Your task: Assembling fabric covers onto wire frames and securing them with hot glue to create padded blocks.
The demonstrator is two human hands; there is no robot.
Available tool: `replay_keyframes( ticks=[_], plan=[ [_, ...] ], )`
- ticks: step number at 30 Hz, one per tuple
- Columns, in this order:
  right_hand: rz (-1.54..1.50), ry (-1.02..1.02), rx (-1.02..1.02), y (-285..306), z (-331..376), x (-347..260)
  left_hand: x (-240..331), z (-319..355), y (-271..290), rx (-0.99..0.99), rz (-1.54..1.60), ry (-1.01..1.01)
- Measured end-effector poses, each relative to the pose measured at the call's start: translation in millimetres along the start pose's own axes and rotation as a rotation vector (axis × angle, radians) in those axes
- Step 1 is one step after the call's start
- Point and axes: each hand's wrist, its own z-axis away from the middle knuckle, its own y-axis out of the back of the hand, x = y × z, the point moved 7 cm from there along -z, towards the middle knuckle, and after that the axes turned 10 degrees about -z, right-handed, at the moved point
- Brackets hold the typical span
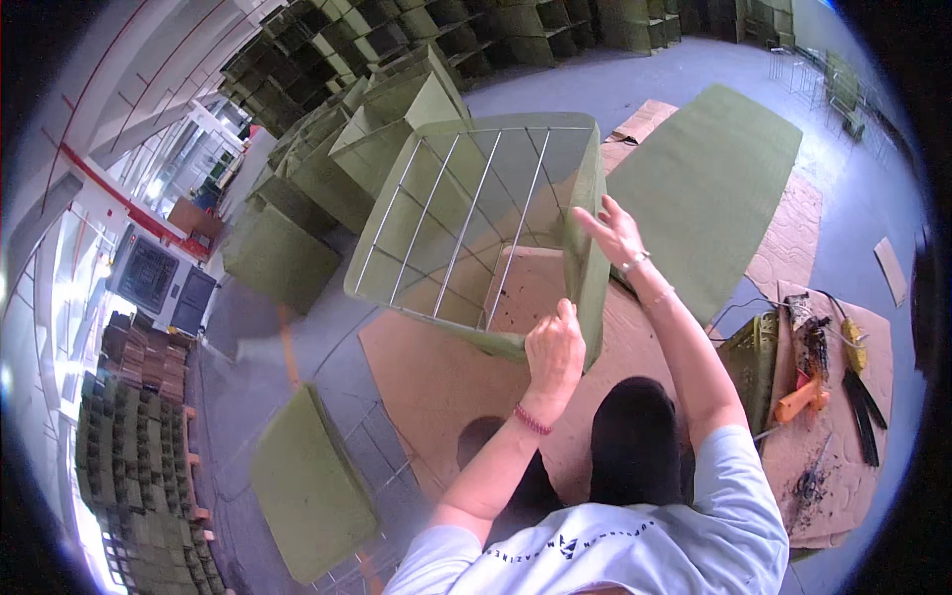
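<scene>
- Left hand (555, 349) is closed on the near lower corner of a green felt-covered box (486, 223), pinching the fabric edge against the frame, likely to steady the box while it stands tilted.
- Right hand (617, 233) lies with fingers spread against the box's right wall at about 1 o'clock from the left hand, pressing flat rather than gripping, apparently to smooth or hold the covering in place.
- Box sits just ahead of the person, resting on a cardboard sheet (436, 382) on the floor; its open face is turned toward 10 o'clock, showing a wire grid (466, 213) inside.
- Flat green panel (704, 188) lies at 2 o'clock, within reach.
- Orange-handled tool (801, 400) and dark-handled tools (861, 402) rest on cardboard at 3 o'clock, close to the person's right side.
- Another green panel on a wire frame (309, 486) lies at 8 o'clock.
- Finished green boxes (327, 149) stand stacked at 11 o'clock, away from the work spot.
</scene>
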Motion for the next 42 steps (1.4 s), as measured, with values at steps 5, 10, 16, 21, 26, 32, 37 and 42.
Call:
replay_keyframes(
  ticks=[5,10,16,21,26,32,37,42],
  plan=[
    [0.176,-0.039,-0.198,-47,54,-41,-28,50,-1,-0.037,0.076,0.011],
    [0.266,-0.005,-0.145,-58,112,-52,-82,48,88,0.062,0.319,-0.086],
    [0.253,0.058,-0.185,-73,161,-87,-350,25,93,0.097,-0.363,0.471],
    [0.311,0.114,-0.216,-86,167,-98,-452,84,17,-0.120,-0.088,0.647],
    [0.281,0.351,-0.235,-129,155,-124,-472,148,11,-0.006,-0.069,0.711],
    [0.327,0.344,-0.338,-141,136,-139,-449,194,45,0.296,-0.081,0.664],
    [0.364,0.139,-0.272,-49,87,-70,-352,146,67,0.030,-0.054,0.557],
    [0.374,0.041,-0.282,8,58,-32,-295,74,75,0.061,-0.014,0.438]
  ],
)
